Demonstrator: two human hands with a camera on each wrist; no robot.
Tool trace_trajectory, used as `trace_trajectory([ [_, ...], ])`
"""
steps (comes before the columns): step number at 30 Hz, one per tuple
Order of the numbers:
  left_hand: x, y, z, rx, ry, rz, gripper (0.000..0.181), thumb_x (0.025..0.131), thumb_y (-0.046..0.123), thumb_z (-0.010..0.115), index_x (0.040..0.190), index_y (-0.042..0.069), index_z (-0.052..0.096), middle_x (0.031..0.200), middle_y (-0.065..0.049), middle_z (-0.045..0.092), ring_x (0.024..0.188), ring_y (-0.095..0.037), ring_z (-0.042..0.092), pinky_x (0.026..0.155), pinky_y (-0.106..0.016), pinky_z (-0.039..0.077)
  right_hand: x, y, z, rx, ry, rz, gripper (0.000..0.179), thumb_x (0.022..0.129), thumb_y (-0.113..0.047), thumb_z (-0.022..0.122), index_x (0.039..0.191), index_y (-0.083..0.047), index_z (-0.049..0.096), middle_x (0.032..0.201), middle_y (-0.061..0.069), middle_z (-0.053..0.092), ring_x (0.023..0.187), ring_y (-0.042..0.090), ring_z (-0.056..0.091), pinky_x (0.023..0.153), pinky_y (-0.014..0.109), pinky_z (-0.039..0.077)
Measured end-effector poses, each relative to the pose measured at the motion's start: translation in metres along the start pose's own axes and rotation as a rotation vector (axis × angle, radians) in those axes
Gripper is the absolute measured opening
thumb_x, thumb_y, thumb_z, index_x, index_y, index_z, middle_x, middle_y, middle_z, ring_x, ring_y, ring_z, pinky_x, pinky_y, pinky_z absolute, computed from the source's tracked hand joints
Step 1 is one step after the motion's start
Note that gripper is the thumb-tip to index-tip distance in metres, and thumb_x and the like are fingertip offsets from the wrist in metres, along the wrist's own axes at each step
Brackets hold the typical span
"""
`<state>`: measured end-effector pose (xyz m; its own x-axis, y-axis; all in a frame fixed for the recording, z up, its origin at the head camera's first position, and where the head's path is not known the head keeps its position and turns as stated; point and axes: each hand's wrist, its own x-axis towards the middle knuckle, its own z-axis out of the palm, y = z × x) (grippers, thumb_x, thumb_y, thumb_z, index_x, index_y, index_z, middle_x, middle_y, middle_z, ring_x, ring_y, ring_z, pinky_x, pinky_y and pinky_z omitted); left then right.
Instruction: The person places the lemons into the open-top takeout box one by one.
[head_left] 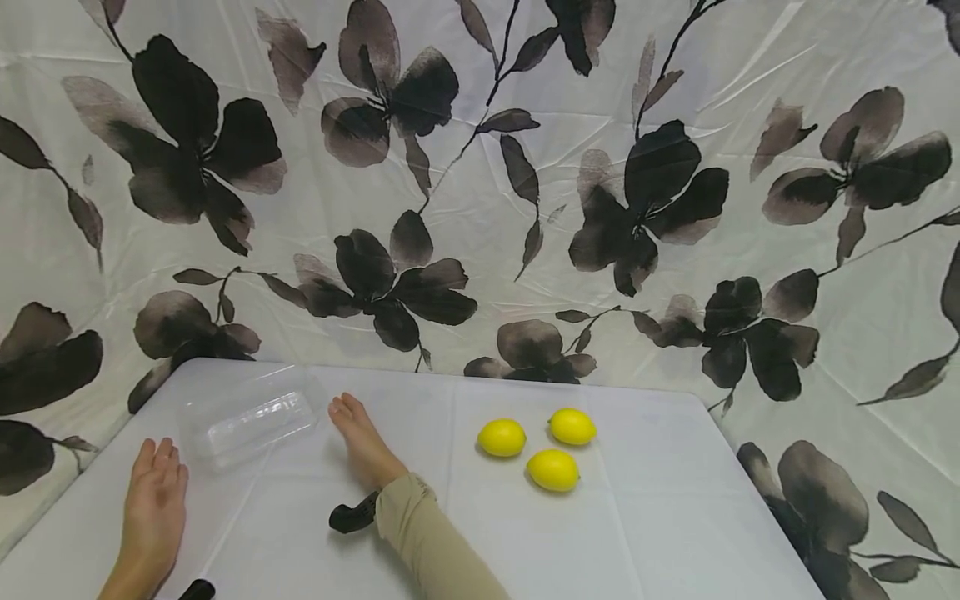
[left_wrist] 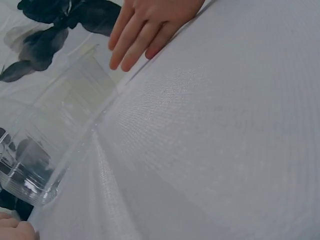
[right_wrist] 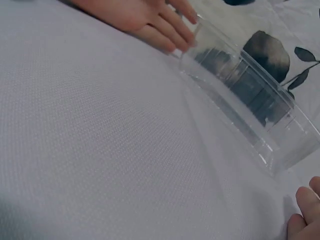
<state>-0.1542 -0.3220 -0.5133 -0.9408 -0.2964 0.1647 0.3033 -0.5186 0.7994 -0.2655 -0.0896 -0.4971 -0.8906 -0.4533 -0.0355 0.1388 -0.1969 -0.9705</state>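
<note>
A clear plastic container [head_left: 258, 421] sits on the white table between my two hands, its walls see-through. My left hand [head_left: 155, 500] is to its left with fingers straight, apart from it and holding nothing. On the other side, my right hand [head_left: 365, 442] is held with fingers extended, close to the container's right end without gripping it. The left wrist view has the container [left_wrist: 65, 115] at the left and the right hand [left_wrist: 155, 27] above. In the right wrist view the container [right_wrist: 245, 100] stands beyond the left hand's fingers [right_wrist: 170, 30].
Three yellow lemons [head_left: 552, 471] lie grouped on the white table [head_left: 660, 517], right of my right hand. A floral cloth [head_left: 525, 200] hangs behind the table. Black wrist-worn pieces [head_left: 352, 514] show at both wrists.
</note>
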Motion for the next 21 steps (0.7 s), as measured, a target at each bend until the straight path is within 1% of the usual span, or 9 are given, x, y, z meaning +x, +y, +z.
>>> trace_trajectory([
  [2,-0.0011,-0.0003,-0.0018,0.029,-0.029,0.003,0.067,0.107,0.021,0.018,0.149,0.018,-0.034,0.159,0.012,-0.028,0.143,-0.001,-0.025,0.111,-0.014,-0.016,-0.0001,0.0006,0.0023,-0.007,-0.003,0.005,0.065,0.103,-0.036,0.052,0.154,-0.005,0.027,0.155,0.008,0.038,0.147,0.028,0.027,0.121,0.051,0.014],
  [3,-0.0014,-0.0006,-0.0026,0.073,-0.04,0.002,0.067,0.107,0.021,0.017,0.149,0.017,-0.034,0.16,0.011,-0.027,0.143,-0.002,-0.025,0.111,-0.014,-0.016,-0.0004,0.0007,0.0033,-0.013,-0.007,0.005,0.064,0.103,-0.036,0.052,0.154,-0.005,0.027,0.154,0.008,0.039,0.147,0.028,0.027,0.121,0.052,0.014],
  [6,-0.0018,-0.0015,-0.0044,0.169,-0.067,-0.009,0.066,0.108,0.022,0.018,0.149,0.014,-0.033,0.161,0.008,-0.025,0.144,-0.004,-0.024,0.113,-0.015,-0.013,-0.0014,0.0012,0.0061,-0.009,-0.02,0.01,0.062,0.103,-0.034,0.052,0.153,-0.005,0.03,0.152,0.008,0.043,0.146,0.029,0.029,0.12,0.053,0.013],
  [9,-0.0014,-0.0028,-0.0046,0.246,-0.083,-0.014,0.065,0.108,0.023,0.018,0.151,0.011,-0.03,0.162,0.004,-0.023,0.145,-0.006,-0.021,0.114,-0.015,-0.01,-0.0023,0.0016,0.0077,-0.005,-0.035,0.005,0.059,0.103,-0.03,0.052,0.151,-0.003,0.032,0.15,0.009,0.046,0.145,0.029,0.031,0.12,0.055,0.012],
  [10,-0.0013,-0.003,-0.0048,0.253,-0.089,-0.016,0.065,0.109,0.023,0.018,0.151,0.01,-0.029,0.162,0.004,-0.023,0.146,-0.007,-0.02,0.114,-0.015,-0.01,-0.0025,0.002,0.008,-0.008,-0.037,0.005,0.058,0.103,-0.03,0.052,0.151,-0.003,0.033,0.15,0.009,0.047,0.144,0.029,0.032,0.12,0.055,0.013],
  [15,-0.0014,-0.0032,-0.0035,0.355,-0.115,-0.026,0.065,0.109,0.026,0.018,0.152,0.008,-0.027,0.161,-0.003,-0.024,0.146,-0.011,-0.02,0.115,-0.015,-0.006,-0.0034,0.0043,0.0085,-0.026,-0.032,-0.004,0.057,0.103,-0.029,0.053,0.15,-0.004,0.035,0.148,0.006,0.049,0.142,0.026,0.037,0.119,0.056,0.016],
  [17,-0.0017,-0.0028,-0.0026,0.389,-0.119,-0.034,0.065,0.109,0.028,0.017,0.152,0.009,-0.027,0.161,-0.004,-0.025,0.147,-0.012,-0.02,0.115,-0.014,-0.005,-0.0038,0.0051,0.0085,-0.022,-0.027,-0.008,0.056,0.102,-0.029,0.053,0.15,-0.004,0.036,0.147,0.006,0.05,0.141,0.025,0.038,0.119,0.055,0.016],
  [21,-0.0023,-0.001,-0.0012,0.414,-0.118,-0.05,0.065,0.109,0.03,0.017,0.152,0.009,-0.027,0.16,-0.004,-0.025,0.146,-0.014,-0.02,0.115,-0.014,-0.005,-0.0056,0.0059,0.009,-0.024,-0.026,-0.016,0.056,0.102,-0.029,0.053,0.149,-0.003,0.037,0.147,0.006,0.05,0.141,0.025,0.038,0.12,0.054,0.016],
])
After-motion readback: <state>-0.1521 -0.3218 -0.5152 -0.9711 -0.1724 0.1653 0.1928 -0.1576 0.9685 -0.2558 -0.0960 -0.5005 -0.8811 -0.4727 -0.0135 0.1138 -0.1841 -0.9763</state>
